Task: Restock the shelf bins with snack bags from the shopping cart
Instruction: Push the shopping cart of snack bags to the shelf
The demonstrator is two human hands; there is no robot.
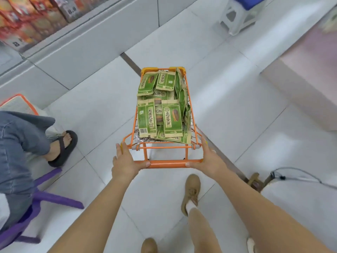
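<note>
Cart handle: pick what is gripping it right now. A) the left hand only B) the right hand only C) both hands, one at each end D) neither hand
C: the left hand and the right hand each wrap an end of the orange cart handle.

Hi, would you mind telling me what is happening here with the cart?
A person grips the handle bar of a small orange shopping cart with the left hand and right hand. The cart is piled with green snack bags. No bag has been picked up yet. Shelves of red packages stand at the upper left, and another person sits on a purple stool nearby.
</note>
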